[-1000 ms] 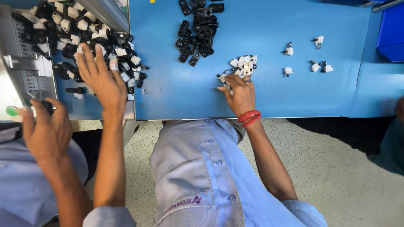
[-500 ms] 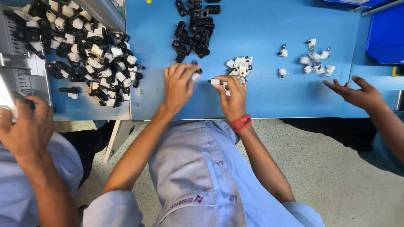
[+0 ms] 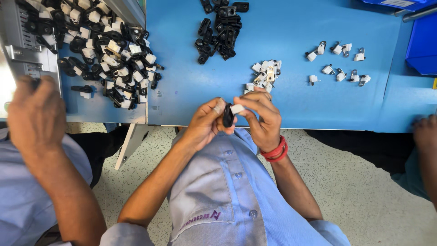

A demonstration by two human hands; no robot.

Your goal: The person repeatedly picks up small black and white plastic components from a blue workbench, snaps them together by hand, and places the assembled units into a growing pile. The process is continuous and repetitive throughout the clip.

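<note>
Assembled clips (image 3: 105, 50) heaped (left), blue bin (image 3: 421, 43) right.

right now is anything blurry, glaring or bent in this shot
Head view: even overhead light, no strong glare on the blue table. The left hand, right hand and the black clip between them are sharp. The co-worker's hand at the left edge looks slightly soft. Wide-lens bending stretches the edges.

There is only one view, from a camera on the person's head. It looks steeply down over the chest and the near edge of the blue table (image 3: 291, 91), close to both hands. The speckled floor (image 3: 364, 182) shows below, and neighbours' arms enter at both sides.
</note>
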